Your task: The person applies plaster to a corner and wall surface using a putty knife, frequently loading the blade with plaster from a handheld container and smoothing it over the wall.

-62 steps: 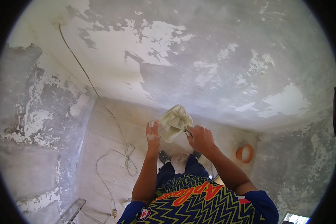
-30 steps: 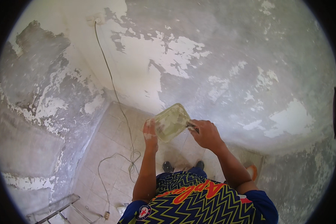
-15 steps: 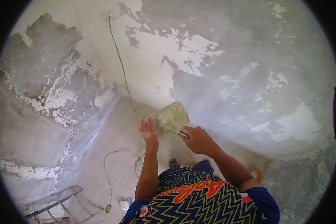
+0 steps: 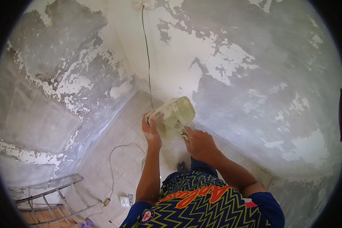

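Note:
My left hand (image 4: 151, 133) grips the left side of a pale green plastic container (image 4: 178, 110), smeared with white paste and held tilted in front of me at about waist height. My right hand (image 4: 199, 142) is closed on a small tool (image 4: 184, 133), likely a scraper, at the container's lower right; its dark handle shows by my fingers, while its working end is hard to make out against the container.
Patchy grey-and-white walls (image 4: 254, 68) meet in a corner ahead. A cable (image 4: 147, 45) runs from a socket (image 4: 140, 4) down to the tiled floor (image 4: 98, 163). At lower left lie a metal ladder (image 4: 53, 201), small items (image 4: 124, 201) and purple footwear (image 4: 88, 222).
My view has turned left toward the corner, showing more of the ladder. The container has tilted and shifted as both hands keep hold, with my right hand and tool moving along its lower right.

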### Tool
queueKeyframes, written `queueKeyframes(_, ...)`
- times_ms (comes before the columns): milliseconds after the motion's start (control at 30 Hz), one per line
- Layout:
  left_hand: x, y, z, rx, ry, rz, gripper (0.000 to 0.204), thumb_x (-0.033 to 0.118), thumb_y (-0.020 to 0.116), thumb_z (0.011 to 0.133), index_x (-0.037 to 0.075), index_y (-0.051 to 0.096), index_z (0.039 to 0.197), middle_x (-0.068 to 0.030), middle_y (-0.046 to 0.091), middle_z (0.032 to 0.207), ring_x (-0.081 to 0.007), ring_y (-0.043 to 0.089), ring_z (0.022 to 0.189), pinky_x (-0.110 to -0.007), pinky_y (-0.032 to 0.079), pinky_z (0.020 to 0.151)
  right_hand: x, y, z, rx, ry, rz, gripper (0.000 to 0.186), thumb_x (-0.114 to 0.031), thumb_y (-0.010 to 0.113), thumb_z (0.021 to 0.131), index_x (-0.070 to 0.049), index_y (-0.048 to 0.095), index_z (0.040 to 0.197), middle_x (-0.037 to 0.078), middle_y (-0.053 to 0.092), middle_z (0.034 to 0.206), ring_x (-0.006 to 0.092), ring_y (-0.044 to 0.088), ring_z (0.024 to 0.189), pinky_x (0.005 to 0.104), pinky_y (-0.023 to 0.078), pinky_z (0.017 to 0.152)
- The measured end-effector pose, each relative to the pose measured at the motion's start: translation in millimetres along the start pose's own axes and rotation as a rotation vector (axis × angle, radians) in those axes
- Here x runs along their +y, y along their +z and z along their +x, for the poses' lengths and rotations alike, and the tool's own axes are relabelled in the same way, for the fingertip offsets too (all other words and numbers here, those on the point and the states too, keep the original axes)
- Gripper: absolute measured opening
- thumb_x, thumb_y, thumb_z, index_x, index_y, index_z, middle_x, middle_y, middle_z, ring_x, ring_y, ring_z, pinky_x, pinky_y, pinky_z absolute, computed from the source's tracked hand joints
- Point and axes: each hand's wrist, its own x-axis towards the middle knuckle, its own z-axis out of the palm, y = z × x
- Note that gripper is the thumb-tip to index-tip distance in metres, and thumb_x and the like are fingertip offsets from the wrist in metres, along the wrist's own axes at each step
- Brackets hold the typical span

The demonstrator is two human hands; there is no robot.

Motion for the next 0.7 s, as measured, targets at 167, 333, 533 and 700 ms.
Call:
queueKeyframes(167, 1, -3, 40, 0.108, -0.065, -0.07, 0.044, 0.034, 0.056, 0.106, -0.003, 0.054, 0.13, -0.0136, 0.062, 0.12, -0.0242, 0.066, 0.111, -0.038, 0.051, 0.099, -3, -3, 47, -0.058, -0.036, 0.346, 0.044, -0.025, 0.065, 0.095, -0.005, 0.057, 0.134, 0.03, 0.069, 0.104, 0.0447, 0.066, 0.1, 0.0521, 0.051, 0.087)
queueKeyframes(333, 3, -6, 109, 0.115, -0.056, -0.115, 0.042, 0.032, 0.057, 0.106, -0.003, 0.054, 0.128, -0.0142, 0.063, 0.116, -0.0253, 0.067, 0.109, -0.038, 0.053, 0.097, 4, -9, 118, 0.156, -0.091, 0.175, 0.045, -0.026, 0.066, 0.093, 0.0, 0.055, 0.13, 0.028, 0.071, 0.091, 0.0491, 0.068, 0.086, 0.057, 0.053, 0.079)
queueKeyframes(533, 11, -16, 204, 0.043, -0.034, 0.015, 0.037, 0.024, 0.059, 0.106, -0.005, 0.054, 0.128, -0.0135, 0.064, 0.115, -0.024, 0.068, 0.105, -0.035, 0.054, 0.095, -39, -10, 196, 0.02, 0.028, 0.113, 0.031, -0.026, 0.059, 0.098, 0.001, 0.059, 0.114, 0.027, 0.069, 0.083, 0.0494, 0.067, 0.08, 0.06, 0.05, 0.074)
queueKeyframes(700, 20, -27, 270, 0.071, -0.012, 0.26, 0.033, 0.026, 0.063, 0.104, -0.004, 0.061, 0.116, -0.0093, 0.067, 0.102, -0.0166, 0.066, 0.093, -0.03, 0.052, 0.084, -44, 19, 262, -0.012, -0.174, 0.397, 0.029, -0.025, 0.051, 0.104, 0.002, 0.061, 0.104, 0.024, 0.064, 0.075, 0.0388, 0.063, 0.066, 0.0509, 0.047, 0.062)
